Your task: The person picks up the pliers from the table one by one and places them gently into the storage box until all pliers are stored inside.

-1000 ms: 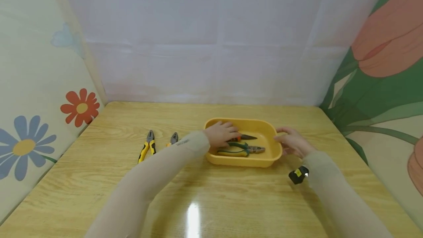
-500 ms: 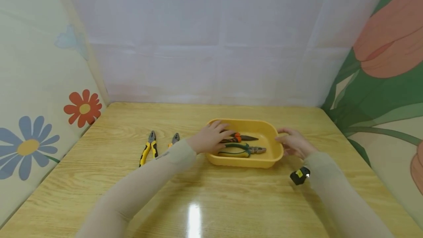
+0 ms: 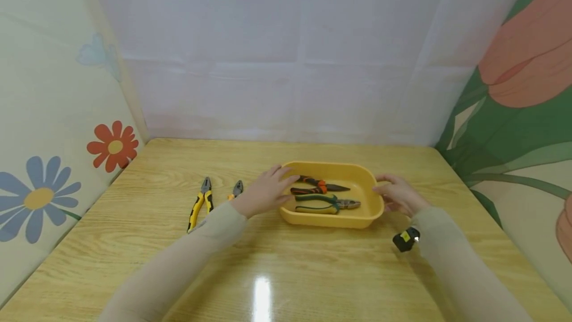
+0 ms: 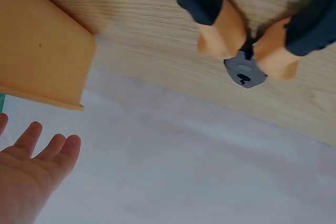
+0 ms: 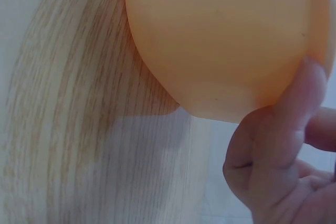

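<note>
A yellow plastic tray [image 3: 330, 221] stands on the table, with two tools lying inside it. Nearer its front wall are combination pliers with green-and-yellow handles [image 3: 317, 209]; behind them lie long-nose pliers with orange-and-black handles [image 3: 319, 185]. My left hand [image 3: 263, 193] is at the tray's left rim, fingers spread and holding nothing; the left wrist view shows the fingertips close to the rim. At the right end, my right hand [image 3: 399, 195] grips the rim, its thumb against the wall in the right wrist view. Pliers with orange-and-black handles [image 4: 244, 69] lie left of the tray, partly hidden by my left arm.
Farther left lie pliers with yellow-and-black handles [image 3: 201, 202], jaws pointing away from me. A small black block with a yellow patch [image 3: 404, 239] is by my right wrist. White cloth [image 3: 286, 53] hangs behind the wooden table [image 3: 313, 272].
My left hand has drawn back leftward from inside the tray to its left rim, uncovering the handles of the long-nose pliers. The right hand stays at the right rim.
</note>
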`<state>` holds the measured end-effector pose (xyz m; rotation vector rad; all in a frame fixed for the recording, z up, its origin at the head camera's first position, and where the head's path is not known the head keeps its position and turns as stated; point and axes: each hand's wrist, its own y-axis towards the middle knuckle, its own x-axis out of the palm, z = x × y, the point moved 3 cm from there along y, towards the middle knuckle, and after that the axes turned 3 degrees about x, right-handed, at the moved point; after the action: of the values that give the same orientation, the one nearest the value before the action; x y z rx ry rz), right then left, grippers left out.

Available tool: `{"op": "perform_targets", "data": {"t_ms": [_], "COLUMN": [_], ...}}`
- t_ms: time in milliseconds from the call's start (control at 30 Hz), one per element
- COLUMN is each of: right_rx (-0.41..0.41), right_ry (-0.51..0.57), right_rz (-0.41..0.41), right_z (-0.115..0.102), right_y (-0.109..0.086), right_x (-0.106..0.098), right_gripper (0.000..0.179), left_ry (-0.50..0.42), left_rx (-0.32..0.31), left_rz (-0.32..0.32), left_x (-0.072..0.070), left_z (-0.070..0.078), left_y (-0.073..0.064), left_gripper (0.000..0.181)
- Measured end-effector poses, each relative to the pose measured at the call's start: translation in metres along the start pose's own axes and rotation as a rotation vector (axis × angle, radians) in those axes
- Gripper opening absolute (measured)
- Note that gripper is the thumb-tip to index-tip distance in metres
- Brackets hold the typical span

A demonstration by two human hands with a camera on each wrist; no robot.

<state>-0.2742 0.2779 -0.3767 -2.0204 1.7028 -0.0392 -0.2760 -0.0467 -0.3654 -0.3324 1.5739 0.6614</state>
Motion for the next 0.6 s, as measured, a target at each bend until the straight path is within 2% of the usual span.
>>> {"op": "perform_targets", "data": {"t_ms": [300, 467, 600], "right_rx": [0.011, 0.022, 0.029], "right_ry": [-0.016, -0.022, -0.032], "right_rz": [0.003, -0.016, -0.031], "right_z": [-0.002, -0.004, -0.006], "right_y": [0.001, 0.001, 0.001], "right_x": [0.001, 0.0, -0.002], "right_gripper": [0.053, 0.051, 0.049], "left_ry": [-0.011, -0.013, -0.037], "left_rx": [-0.064, -0.074, -0.107], "left_rz": [0.09, 0.154, 0.157], "left_x": [-0.005, -0.006, -0.007], "left_z": [-0.009, -0.013, -0.018], "left_y": [-0.027, -0.045, -0.058], "left_gripper": [0.054, 0.052, 0.054]}}
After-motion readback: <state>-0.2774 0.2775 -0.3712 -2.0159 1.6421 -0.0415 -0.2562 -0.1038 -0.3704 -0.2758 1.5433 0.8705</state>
